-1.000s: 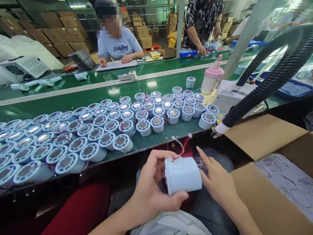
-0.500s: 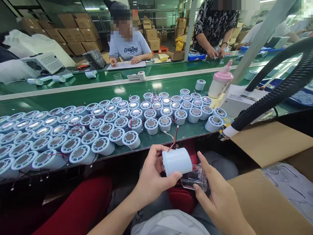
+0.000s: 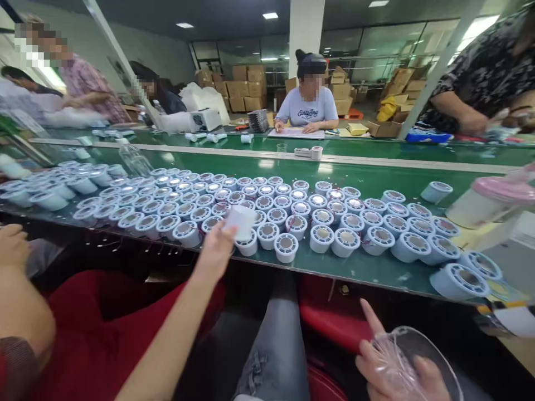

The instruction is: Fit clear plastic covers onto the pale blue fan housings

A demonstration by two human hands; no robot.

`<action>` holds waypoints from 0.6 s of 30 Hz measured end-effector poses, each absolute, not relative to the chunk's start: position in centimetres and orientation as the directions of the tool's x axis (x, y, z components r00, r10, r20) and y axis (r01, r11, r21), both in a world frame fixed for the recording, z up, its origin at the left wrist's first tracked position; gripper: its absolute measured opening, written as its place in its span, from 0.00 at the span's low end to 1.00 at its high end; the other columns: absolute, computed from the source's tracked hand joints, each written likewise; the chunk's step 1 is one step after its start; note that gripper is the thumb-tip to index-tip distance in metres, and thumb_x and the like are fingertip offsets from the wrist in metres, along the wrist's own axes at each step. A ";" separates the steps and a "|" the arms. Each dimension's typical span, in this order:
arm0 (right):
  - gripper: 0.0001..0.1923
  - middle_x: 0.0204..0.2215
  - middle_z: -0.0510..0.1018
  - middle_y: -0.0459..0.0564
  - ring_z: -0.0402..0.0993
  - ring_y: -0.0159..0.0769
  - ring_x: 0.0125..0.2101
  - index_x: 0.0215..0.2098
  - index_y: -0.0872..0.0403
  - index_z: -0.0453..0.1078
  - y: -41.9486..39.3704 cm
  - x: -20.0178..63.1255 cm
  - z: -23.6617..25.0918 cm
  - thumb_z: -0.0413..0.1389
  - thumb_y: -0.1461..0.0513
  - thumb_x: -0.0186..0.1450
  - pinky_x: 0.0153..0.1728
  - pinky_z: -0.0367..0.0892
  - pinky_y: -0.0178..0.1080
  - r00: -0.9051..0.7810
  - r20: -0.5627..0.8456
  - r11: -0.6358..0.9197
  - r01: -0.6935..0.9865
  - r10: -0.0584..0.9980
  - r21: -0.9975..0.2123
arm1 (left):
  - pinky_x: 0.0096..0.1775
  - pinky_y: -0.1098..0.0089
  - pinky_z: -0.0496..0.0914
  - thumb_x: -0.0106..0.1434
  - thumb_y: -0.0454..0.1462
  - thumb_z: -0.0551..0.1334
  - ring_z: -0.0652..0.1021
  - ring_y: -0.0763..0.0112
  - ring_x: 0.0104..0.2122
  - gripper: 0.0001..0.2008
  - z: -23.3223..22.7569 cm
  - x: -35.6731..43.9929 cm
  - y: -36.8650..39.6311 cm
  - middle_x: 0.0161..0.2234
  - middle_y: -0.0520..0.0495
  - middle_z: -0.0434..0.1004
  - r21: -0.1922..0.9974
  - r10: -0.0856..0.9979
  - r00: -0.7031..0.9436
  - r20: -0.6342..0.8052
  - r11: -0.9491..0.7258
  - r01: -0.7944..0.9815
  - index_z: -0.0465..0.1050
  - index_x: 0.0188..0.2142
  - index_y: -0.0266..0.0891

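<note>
My left hand (image 3: 217, 248) reaches over the near edge of the green bench and grips a light-blue round plastic housing (image 3: 241, 223), blurred by motion. Beneath and around it stand many similar light-blue housings (image 3: 286, 245), upright in rows, each with a grey metal disc in a slotted ring on top. Thin red and dark wires trail from some. At the lower right, my right hand (image 3: 388, 362) holds a clear plastic cup (image 3: 434, 348) low in front of the bench, index finger stretched out. Part of that cup leaves the frame at the bottom.
The green bench (image 3: 376, 167) runs across the view. A clear bottle (image 3: 136, 159) stands at its left, a pink-lidded container (image 3: 480, 203) at its right. Across sits a person in a blue shirt (image 3: 307, 108). Another person's arm (image 3: 25, 295) shows at the left.
My view has swung left. The left hand has carried the housing from in front of me to above the rows on the bench. The clear cup is apart from it, in my right hand.
</note>
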State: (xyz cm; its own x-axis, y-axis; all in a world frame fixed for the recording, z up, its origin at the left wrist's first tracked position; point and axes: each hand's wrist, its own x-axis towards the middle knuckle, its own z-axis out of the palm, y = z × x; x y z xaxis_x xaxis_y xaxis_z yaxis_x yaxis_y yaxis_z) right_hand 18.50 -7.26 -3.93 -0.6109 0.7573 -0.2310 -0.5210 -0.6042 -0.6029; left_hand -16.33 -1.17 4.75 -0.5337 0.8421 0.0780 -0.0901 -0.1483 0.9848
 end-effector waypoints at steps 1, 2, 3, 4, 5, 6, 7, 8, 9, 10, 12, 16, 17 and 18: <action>0.35 0.23 0.68 0.45 0.61 0.30 0.17 0.56 0.34 0.67 -7.2 17.5 -3.1 0.59 0.39 0.52 0.15 0.64 0.32 -0.657 -0.218 -0.655 -0.545 0.722 -0.524 | 0.32 0.74 0.67 0.45 0.47 0.70 0.72 0.73 0.30 0.25 5.1 -17.9 -0.6 0.30 0.52 0.74 0.985 0.813 -0.573 0.102 -0.162 -0.053 0.67 0.38 0.37; 0.35 0.21 0.64 0.42 0.55 0.27 0.15 0.57 0.32 0.65 -7.1 16.3 -2.4 0.60 0.40 0.52 0.13 0.60 0.29 -0.687 -0.176 -0.678 -0.580 0.705 -0.452 | 0.32 0.76 0.66 0.45 0.45 0.71 0.71 0.75 0.30 0.24 5.4 -19.4 0.1 0.31 0.54 0.73 0.986 0.790 -0.600 0.123 -0.165 -0.015 0.66 0.37 0.38; 0.34 0.19 0.60 0.39 0.50 0.26 0.14 0.57 0.31 0.64 -7.0 15.1 -1.8 0.60 0.41 0.52 0.12 0.57 0.27 -0.701 -0.108 -0.679 -0.622 0.705 -0.389 | 0.34 0.77 0.67 0.46 0.43 0.71 0.71 0.76 0.32 0.23 5.6 -20.7 0.8 0.32 0.56 0.73 0.986 0.777 -0.613 0.146 -0.164 0.027 0.65 0.37 0.39; 0.34 0.18 0.57 0.38 0.46 0.25 0.13 0.58 0.30 0.63 -7.0 14.0 -1.4 0.59 0.41 0.53 0.10 0.55 0.25 -0.698 -0.030 -0.666 -0.668 0.715 -0.333 | 0.36 0.78 0.67 0.47 0.42 0.72 0.71 0.77 0.33 0.22 5.8 -22.0 1.5 0.33 0.58 0.73 0.984 0.760 -0.627 0.174 -0.161 0.078 0.65 0.36 0.39; 0.33 0.17 0.55 0.37 0.43 0.25 0.12 0.58 0.30 0.62 -6.9 13.1 -1.2 0.58 0.41 0.54 0.09 0.53 0.24 -0.687 0.040 -0.651 -0.704 0.726 -0.284 | 0.37 0.79 0.67 0.47 0.39 0.72 0.71 0.78 0.34 0.21 6.0 -23.1 2.2 0.33 0.59 0.72 0.982 0.752 -0.632 0.189 -0.136 0.131 0.64 0.36 0.39; 0.33 0.17 0.54 0.36 0.41 0.25 0.12 0.59 0.30 0.61 -6.9 12.3 -1.1 0.57 0.41 0.55 0.08 0.51 0.23 -0.672 0.092 -0.638 -0.731 0.735 -0.241 | 0.38 0.80 0.66 0.47 0.37 0.72 0.71 0.78 0.35 0.21 6.1 -24.0 2.8 0.34 0.59 0.71 0.976 0.744 -0.637 0.202 -0.102 0.191 0.64 0.36 0.38; 0.33 0.16 0.53 0.36 0.40 0.25 0.12 0.60 0.31 0.61 -7.0 11.8 -1.0 0.57 0.41 0.56 0.07 0.50 0.23 -0.661 0.117 -0.632 -0.746 0.741 -0.208 | 0.38 0.80 0.66 0.48 0.36 0.72 0.70 0.79 0.34 0.20 6.2 -24.9 3.2 0.33 0.59 0.70 0.966 0.739 -0.640 0.211 -0.055 0.254 0.64 0.36 0.37; 0.33 0.16 0.54 0.36 0.40 0.25 0.12 0.60 0.32 0.60 -7.1 11.4 -0.9 0.56 0.41 0.57 0.07 0.50 0.23 -0.659 0.119 -0.635 -0.750 0.743 -0.186 | 0.37 0.80 0.65 0.49 0.36 0.71 0.70 0.79 0.34 0.19 6.4 -25.5 3.6 0.33 0.58 0.70 0.948 0.740 -0.638 0.215 -0.001 0.319 0.64 0.36 0.36; 0.34 0.16 0.55 0.36 0.40 0.25 0.11 0.60 0.33 0.60 -7.2 11.2 -0.8 0.56 0.42 0.57 0.07 0.50 0.23 -0.660 0.105 -0.640 -0.748 0.743 -0.176 | 0.37 0.80 0.64 0.51 0.37 0.70 0.70 0.78 0.33 0.18 6.6 -26.1 3.8 0.33 0.58 0.69 0.921 0.743 -0.632 0.221 0.053 0.385 0.64 0.36 0.35; 0.33 0.16 0.55 0.36 0.40 0.25 0.11 0.60 0.33 0.60 -7.3 11.1 -0.7 0.57 0.42 0.57 0.06 0.50 0.23 -0.662 0.094 -0.643 -0.746 0.743 -0.173 | 0.37 0.79 0.64 0.53 0.39 0.69 0.70 0.76 0.34 0.17 6.8 -26.5 4.0 0.33 0.57 0.68 0.885 0.748 -0.623 0.230 0.105 0.454 0.65 0.36 0.35; 0.33 0.16 0.57 0.37 0.41 0.25 0.12 0.59 0.33 0.62 -7.4 11.1 -0.4 0.57 0.42 0.56 0.06 0.50 0.24 -0.664 0.074 -0.646 -0.743 0.744 -0.174 | 0.42 0.75 0.64 0.55 0.41 0.67 0.71 0.69 0.40 0.16 7.4 -26.8 4.1 0.35 0.55 0.68 0.785 0.767 -0.592 0.248 0.199 0.586 0.67 0.38 0.35; 0.28 0.18 0.61 0.39 0.43 0.24 0.14 0.57 0.33 0.66 -7.5 11.4 -0.5 0.57 0.44 0.58 0.10 0.53 0.24 -0.657 0.062 -0.644 -0.751 0.751 -0.146 | 0.51 0.60 0.61 0.56 0.43 0.65 0.69 0.49 0.50 0.16 8.1 -26.2 3.9 0.39 0.46 0.72 0.556 0.817 -0.535 0.214 0.348 0.755 0.68 0.37 0.32; 0.28 0.19 0.63 0.39 0.44 0.25 0.14 0.56 0.34 0.66 -7.5 11.6 -0.6 0.58 0.44 0.58 0.11 0.55 0.24 -0.662 0.058 -0.651 -0.747 0.747 -0.136 | 0.52 0.56 0.61 0.55 0.43 0.65 0.68 0.45 0.51 0.16 8.2 -26.0 3.5 0.41 0.41 0.72 0.510 0.831 -0.523 0.188 0.372 0.776 0.69 0.35 0.31; 0.26 0.20 0.65 0.40 0.47 0.25 0.15 0.55 0.34 0.68 -7.5 11.8 -0.8 0.58 0.44 0.58 0.13 0.56 0.25 -0.673 0.044 -0.663 -0.737 0.739 -0.135 | 0.53 0.52 0.60 0.54 0.44 0.65 0.67 0.39 0.52 0.17 8.3 -25.7 3.1 0.42 0.36 0.73 0.469 0.840 -0.516 0.165 0.394 0.791 0.69 0.33 0.30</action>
State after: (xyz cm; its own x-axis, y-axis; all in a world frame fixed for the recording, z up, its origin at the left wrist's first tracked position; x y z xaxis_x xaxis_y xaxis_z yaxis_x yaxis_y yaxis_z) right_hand 11.83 -7.51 -0.81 -0.6726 0.7387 0.0440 -0.7366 -0.6626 -0.1352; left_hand -25.73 3.06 8.27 -0.5165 0.8401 0.1655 0.7907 0.3938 0.4687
